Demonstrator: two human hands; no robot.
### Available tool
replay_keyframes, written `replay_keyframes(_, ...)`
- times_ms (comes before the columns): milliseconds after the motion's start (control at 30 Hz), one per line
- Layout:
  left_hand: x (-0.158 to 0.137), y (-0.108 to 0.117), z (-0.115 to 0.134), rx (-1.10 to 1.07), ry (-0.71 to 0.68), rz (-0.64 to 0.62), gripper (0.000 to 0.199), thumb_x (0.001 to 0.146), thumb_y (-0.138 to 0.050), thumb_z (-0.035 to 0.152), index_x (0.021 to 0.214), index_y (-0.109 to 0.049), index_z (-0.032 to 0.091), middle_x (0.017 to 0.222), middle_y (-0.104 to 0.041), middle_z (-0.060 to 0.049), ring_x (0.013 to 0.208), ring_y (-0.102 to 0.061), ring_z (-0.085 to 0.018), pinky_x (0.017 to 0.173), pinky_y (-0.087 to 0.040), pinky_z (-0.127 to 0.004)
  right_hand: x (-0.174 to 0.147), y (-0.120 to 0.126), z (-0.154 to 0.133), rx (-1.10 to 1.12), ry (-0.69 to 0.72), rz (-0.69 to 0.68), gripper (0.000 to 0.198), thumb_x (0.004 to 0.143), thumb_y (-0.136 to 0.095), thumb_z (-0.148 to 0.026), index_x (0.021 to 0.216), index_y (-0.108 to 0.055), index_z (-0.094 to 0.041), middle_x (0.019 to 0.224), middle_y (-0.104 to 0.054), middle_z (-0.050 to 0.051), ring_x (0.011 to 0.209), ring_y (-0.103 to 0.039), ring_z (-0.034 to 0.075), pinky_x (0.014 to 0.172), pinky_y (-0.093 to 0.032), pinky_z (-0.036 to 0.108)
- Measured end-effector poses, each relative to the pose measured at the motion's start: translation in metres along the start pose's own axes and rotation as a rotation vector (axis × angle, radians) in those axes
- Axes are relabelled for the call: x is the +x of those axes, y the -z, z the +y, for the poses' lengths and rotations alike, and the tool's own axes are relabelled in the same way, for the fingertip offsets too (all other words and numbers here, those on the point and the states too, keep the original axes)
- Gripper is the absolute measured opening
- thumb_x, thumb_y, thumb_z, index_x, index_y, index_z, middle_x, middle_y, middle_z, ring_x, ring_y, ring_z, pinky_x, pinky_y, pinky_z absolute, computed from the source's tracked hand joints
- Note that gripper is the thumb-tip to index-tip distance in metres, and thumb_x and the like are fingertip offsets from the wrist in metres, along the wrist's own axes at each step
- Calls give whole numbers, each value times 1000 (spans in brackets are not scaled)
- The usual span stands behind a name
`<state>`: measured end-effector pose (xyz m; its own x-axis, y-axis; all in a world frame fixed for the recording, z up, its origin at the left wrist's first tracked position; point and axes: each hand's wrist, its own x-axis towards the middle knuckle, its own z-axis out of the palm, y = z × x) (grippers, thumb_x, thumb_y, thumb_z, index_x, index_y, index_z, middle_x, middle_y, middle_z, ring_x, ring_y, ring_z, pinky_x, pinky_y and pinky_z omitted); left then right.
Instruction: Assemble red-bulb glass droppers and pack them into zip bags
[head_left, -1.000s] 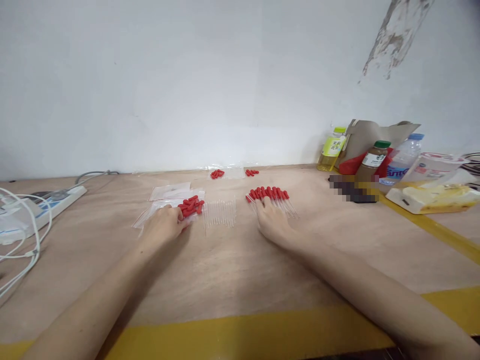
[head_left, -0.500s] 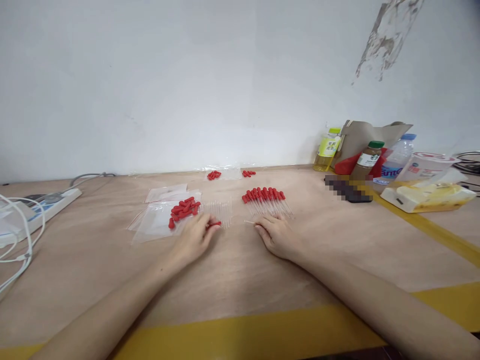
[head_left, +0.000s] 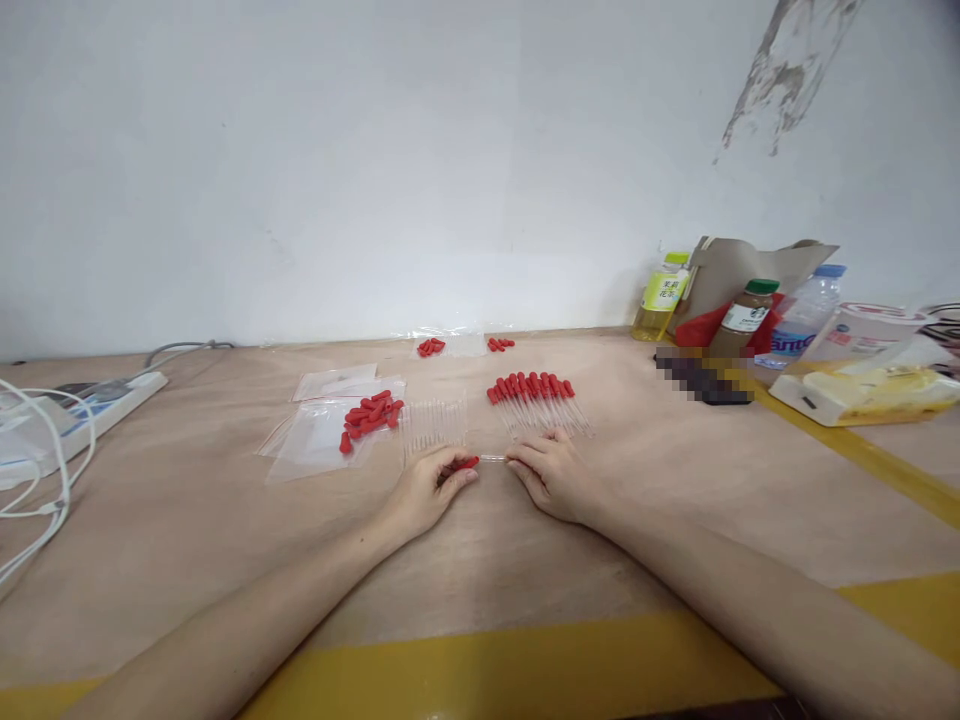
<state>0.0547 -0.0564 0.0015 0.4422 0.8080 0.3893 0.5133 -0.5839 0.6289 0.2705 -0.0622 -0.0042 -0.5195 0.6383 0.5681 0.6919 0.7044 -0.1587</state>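
Observation:
My left hand (head_left: 433, 490) pinches a red rubber dropper bulb (head_left: 469, 462), its mouth facing right. Opposite it, my right hand (head_left: 551, 472) is closed on a thin clear glass dropper tube (head_left: 492, 458) that points left. The tube's end is right at the bulb; whether it sits inside I cannot tell. Just beyond my left hand lies a row of bare glass tubes (head_left: 433, 424). A heap of red bulbs (head_left: 370, 418) rests on clear plastic bags (head_left: 311, 440) to the left. Past my right hand, droppers with red bulbs fitted (head_left: 534, 390) lie fanned side by side.
Small groups of red bulbs (head_left: 430, 347) lie on plastic by the wall. At right stand a yellow-capped bottle (head_left: 661, 300), a green-capped bottle (head_left: 742, 318), a water bottle (head_left: 806, 315) and a tissue pack (head_left: 862, 392). A power strip (head_left: 112, 415) with white cables is at left.
My left hand has moved right from beside the bulb heap, bringing the red bulb up to the tube's end. My right hand stays nearly in place with the tube. The view has shifted slightly.

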Motion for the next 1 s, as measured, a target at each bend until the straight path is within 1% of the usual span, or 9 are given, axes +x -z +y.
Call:
replay_keyframes(200, 0, 3, 5, 73, -101, 34, 15, 85, -49, 26, 88, -61, 17, 81, -61, -3, 72, -56, -13, 66, -44, -25, 0, 0, 0, 19, 39, -2, 22, 87, -40, -19, 92, -61, -18, 83, -64, 5, 76, -54, 13, 74, -27, 31)
replay_keyframes(367, -1, 5, 8, 72, -203, -6, 15, 86, -49, 26, 85, -61, 17, 79, -63, -2, 72, -56, -13, 69, -43, -25, 4, 1, 4, 44, 110, -29, 23, 88, -41, -18, 94, -62, -19, 80, -64, 3, 71, -53, 12, 73, -25, 31)
replay_keyframes(533, -1, 5, 7, 56, -192, -38, 19, 86, -47, 28, 82, -62, 17, 74, -63, -2, 68, -56, -13, 65, -43, -25, 7, 4, 8, -49, 145, -67, 24, 86, -42, -15, 95, -63, -20, 79, -63, 3, 65, -50, 11, 70, -23, 30)
replay_keyframes(667, -1, 6, 8, 81, -213, -56, 19, 86, -48, 26, 81, -63, 18, 75, -64, -2, 70, -57, -14, 68, -43, -26, 7, 5, 10, -96, 172, -108, 24, 83, -42, -13, 92, -63, -21, 78, -62, 2, 64, -48, 11, 69, -21, 31)
replay_keyframes(800, -2, 6, 8, 133, -250, -101, 18, 86, -48, 26, 81, -64, 19, 76, -65, -2, 73, -58, -15, 71, -43, -27, 8, 7, 10, -146, 236, -155, 25, 82, -42, -11, 90, -62, -21, 76, -61, 2, 66, -47, 12, 69, -20, 31)
replay_keyframes(900, -3, 6, 6, 159, -263, -101, 19, 87, -47, 26, 83, -64, 19, 76, -64, -2, 73, -57, -14, 71, -42, -27, 7, 9, 7, -190, 250, -154, 22, 80, -42, -10, 85, -62, -19, 74, -61, 2, 67, -47, 13, 68, -20, 31)
replay_keyframes(1000, -3, 5, 2, 188, -279, -80, 19, 87, -47, 26, 86, -64, 18, 78, -63, -3, 74, -57, -15, 71, -43, -27, 6, 9, 2, -204, 231, -139, 19, 81, -43, -13, 79, -61, -17, 71, -60, 3, 64, -45, 12, 67, -20, 31)
